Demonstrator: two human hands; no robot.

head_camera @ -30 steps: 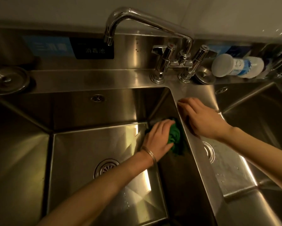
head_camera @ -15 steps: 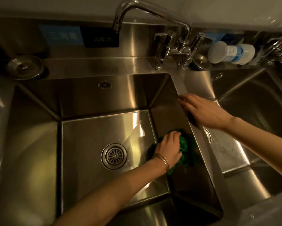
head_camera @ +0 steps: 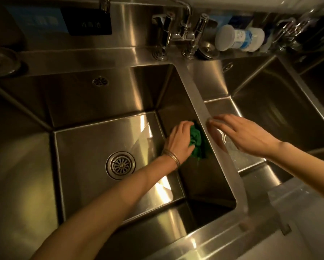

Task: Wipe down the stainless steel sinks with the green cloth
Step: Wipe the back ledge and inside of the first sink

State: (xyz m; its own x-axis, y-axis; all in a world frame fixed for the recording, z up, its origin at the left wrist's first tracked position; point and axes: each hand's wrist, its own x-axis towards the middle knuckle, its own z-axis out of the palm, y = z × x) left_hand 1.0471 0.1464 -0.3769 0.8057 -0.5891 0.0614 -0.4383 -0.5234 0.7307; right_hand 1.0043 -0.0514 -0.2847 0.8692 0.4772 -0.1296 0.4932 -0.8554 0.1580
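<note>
Green cloth is bunched up against the right inner wall of the left sink, about halfway up that wall, just below the divider between the two basins. My left hand has it: fingers curled over the top of the wad, pressing it flat to the steel (thumb side is hidden, so can't say how tight the pinch is). Right hand has its fingers out straight and spread, holding nothing, fingertips at the divider edge, rest of the hand over the right sink. Looks like a brace, though I can't tell if the palm is actually touching anything.

Step in hand, as I read it: scrubbing the left basin's right wall. Sink floor near the drain shows streaky glare, so prob. not done there yet, and I'd guess the right basin hasn't been done either.

Next move, imo: keep pressure on the cloth, run it along the wall to the near corner, then down onto the floor. Needs a flat palm so the wad doesn't roll out from under the fingers.
</note>
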